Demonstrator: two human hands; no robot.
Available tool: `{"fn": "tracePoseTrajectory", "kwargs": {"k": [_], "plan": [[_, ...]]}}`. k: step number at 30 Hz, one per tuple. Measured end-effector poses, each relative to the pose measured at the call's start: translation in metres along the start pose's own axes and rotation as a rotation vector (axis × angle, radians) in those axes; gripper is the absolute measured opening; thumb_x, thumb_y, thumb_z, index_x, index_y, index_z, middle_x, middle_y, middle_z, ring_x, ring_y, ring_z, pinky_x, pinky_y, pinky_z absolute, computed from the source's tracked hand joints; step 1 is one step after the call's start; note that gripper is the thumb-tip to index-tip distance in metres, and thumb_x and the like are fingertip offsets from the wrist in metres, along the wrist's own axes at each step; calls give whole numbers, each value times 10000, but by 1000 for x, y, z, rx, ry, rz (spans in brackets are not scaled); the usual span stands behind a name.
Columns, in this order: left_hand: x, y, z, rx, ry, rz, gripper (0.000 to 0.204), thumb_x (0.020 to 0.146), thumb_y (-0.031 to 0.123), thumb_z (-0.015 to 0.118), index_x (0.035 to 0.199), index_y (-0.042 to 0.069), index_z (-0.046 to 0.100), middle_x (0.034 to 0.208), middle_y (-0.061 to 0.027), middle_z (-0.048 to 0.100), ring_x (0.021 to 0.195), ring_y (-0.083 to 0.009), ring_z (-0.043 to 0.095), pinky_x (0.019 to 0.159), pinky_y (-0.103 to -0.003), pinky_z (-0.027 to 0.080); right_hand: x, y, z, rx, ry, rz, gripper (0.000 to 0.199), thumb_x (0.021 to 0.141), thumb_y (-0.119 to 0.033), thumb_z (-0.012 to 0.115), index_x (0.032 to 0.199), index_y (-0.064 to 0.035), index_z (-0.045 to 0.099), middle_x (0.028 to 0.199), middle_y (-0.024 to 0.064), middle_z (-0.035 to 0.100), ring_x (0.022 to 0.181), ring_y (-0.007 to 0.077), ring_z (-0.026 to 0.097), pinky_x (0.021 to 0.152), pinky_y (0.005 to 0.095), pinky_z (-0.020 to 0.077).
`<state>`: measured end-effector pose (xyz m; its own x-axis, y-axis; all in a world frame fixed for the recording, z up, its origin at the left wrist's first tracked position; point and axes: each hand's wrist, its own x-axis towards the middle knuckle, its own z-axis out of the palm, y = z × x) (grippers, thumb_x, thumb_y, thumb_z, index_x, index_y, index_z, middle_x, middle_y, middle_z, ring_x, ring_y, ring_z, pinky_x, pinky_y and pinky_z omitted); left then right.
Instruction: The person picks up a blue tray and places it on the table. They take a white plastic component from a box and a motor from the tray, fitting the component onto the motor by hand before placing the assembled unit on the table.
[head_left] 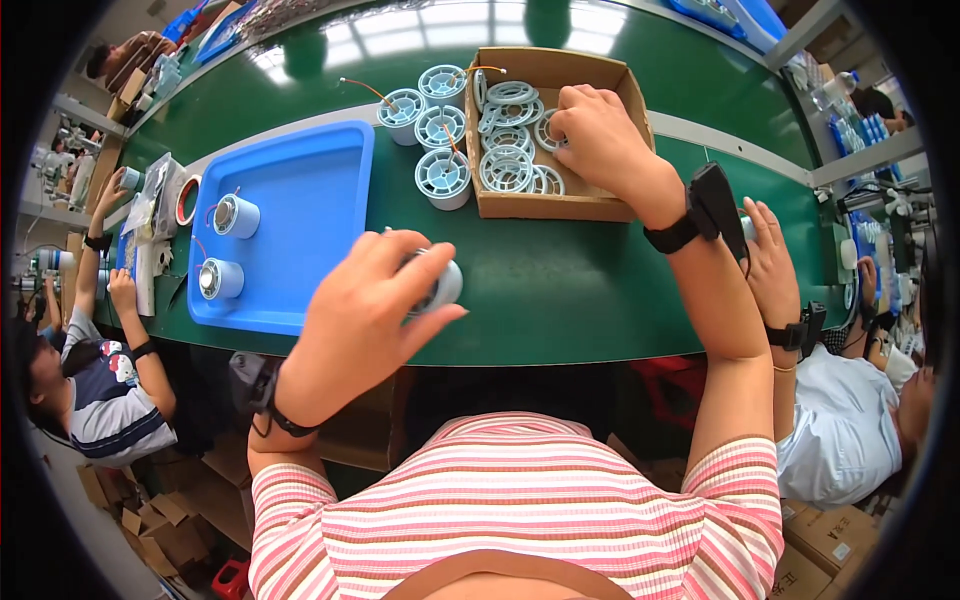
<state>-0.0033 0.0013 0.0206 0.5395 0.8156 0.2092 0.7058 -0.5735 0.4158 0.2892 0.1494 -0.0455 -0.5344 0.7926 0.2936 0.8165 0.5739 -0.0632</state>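
My left hand (370,305) is curved around a light-blue cylindrical housing (448,288) near the table's front edge, its thumb and index finger on either side. Fingers partly hide the housing's top. Over the cardboard box (560,206), my right hand (608,130) has its fingers bent together at the edge of a slotted light-blue ring (546,131). Several similar rings (506,168) lie loosely stacked inside. Just left of the box stand several light-blue cylinders (442,174) with spoked tops, some with thin wires sticking out.
A blue tray (290,260) on the left holds two light-blue cylinders with metal centres (236,216). Beyond the tray are a roll of tape (187,200) and a plastic bag (160,200). Another person's hand (770,260) is close to my right forearm; a co-worker sits at left.
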Motion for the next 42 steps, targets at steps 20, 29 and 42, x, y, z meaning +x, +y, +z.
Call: {"fn": "tracePoseTrajectory", "kwargs": {"k": [20,29,42], "plan": [[-2,-13,35,-88,-221,-56,688,716,77,845,1342,75,562,1215,-103,613,1067,-273,647,883,-421,537,-158,-93,-5,596,33,190,501,744,-70,842,1189,-39,614,1219,168,585,1144,378,588,933,410,508],[-6,5,86,-1214,-352,-621,654,821,8,781,1406,78,497,1225,-82,613,1059,-159,670,813,-336,598,-143,-136,-18,1015,231,235,636,742,18,797,1320,-35,536,1300,175,603,1224,319,587,1003,382,496],[-7,2,98,-1287,-321,-515,681,839,-75,734,1460,34,477,1327,-59,588,1204,-153,608,1004,-319,546,-128,-143,-7,1128,112,220,671,728,18,826,1311,-28,497,1333,156,588,1236,285,588,1062,376,464]]}}
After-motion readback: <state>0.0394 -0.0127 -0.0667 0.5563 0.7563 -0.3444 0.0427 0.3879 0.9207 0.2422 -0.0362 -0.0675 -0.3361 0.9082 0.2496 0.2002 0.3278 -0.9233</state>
